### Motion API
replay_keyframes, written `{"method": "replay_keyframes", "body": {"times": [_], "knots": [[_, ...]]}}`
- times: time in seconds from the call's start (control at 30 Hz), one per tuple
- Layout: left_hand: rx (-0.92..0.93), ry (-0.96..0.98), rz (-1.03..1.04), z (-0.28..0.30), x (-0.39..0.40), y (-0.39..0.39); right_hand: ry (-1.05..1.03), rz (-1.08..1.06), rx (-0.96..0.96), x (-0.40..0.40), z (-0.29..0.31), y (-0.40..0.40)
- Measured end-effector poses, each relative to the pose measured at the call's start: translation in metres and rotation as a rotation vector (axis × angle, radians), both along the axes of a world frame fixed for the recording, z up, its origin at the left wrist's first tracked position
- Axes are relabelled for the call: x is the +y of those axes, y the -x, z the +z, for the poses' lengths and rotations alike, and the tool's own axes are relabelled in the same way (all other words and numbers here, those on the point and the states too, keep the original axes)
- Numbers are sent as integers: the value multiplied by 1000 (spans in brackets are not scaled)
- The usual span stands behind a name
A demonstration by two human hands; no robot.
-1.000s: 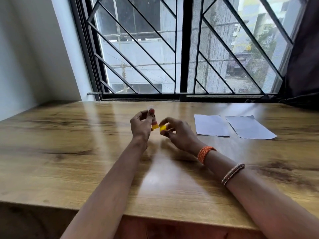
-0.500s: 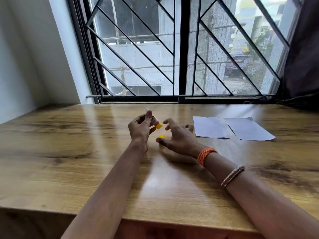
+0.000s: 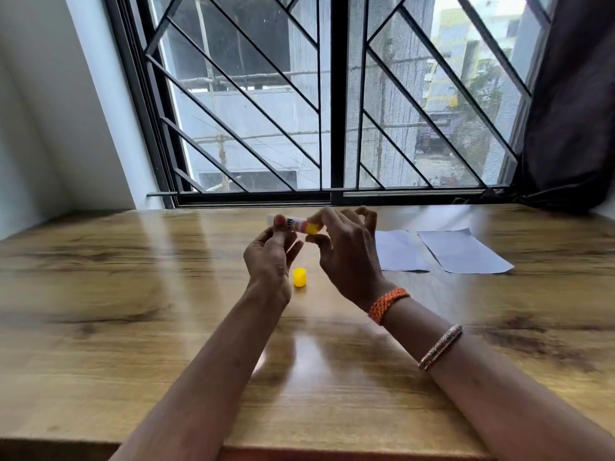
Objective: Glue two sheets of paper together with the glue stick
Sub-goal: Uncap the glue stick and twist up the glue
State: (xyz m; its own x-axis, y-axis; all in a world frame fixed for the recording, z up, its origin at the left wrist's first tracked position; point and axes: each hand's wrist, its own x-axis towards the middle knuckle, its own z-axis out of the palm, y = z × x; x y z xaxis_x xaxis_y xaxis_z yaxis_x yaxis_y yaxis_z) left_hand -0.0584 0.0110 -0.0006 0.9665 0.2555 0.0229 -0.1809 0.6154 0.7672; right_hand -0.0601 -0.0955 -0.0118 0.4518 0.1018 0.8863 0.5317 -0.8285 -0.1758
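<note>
My left hand [image 3: 271, 257] holds the white glue stick [image 3: 296, 225] lying sideways, raised above the wooden table [image 3: 133, 311]. My right hand [image 3: 347, 251] pinches the stick's yellow end between thumb and forefinger. The yellow cap [image 3: 299, 277] stands on the table just below and between both hands. Two white sheets of paper lie side by side at the right, the nearer sheet [image 3: 397, 252] partly behind my right hand and the farther sheet [image 3: 461, 251] beside it.
A barred window [image 3: 332, 101] runs along the table's far edge. A dark curtain [image 3: 572, 104] hangs at the far right. A white wall [image 3: 50, 111] closes the left side.
My right hand set the yellow cap down on the table and rose back to the glue stick's yellow end. Both hands lifted slightly.
</note>
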Motion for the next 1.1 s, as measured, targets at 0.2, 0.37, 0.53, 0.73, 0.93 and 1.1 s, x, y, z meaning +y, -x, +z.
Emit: {"method": "replay_keyframes", "body": {"times": [0.2, 0.37, 0.53, 0.73, 0.93, 1.1], "knots": [[-67, -90, 21, -1, -2, 2, -335, 235, 337, 2, 4, -4], [-82, -184, 93, -2, -3, 6, -476, 377, 419, -1, 4, -4], [-81, -187, 152, 2, 4, 7, -349, 414, 303, 12, -6, -2], [-130, -254, 179, 3, -1, 9, -469, 512, 522, 1, -3, -12], [-134, -271, 86, 5, 0, 12, -457, 573, 709, 0, 5, -10], [-186, -303, -7, -8, 0, 13, -437, 488, 656, 10, -8, -4]]}}
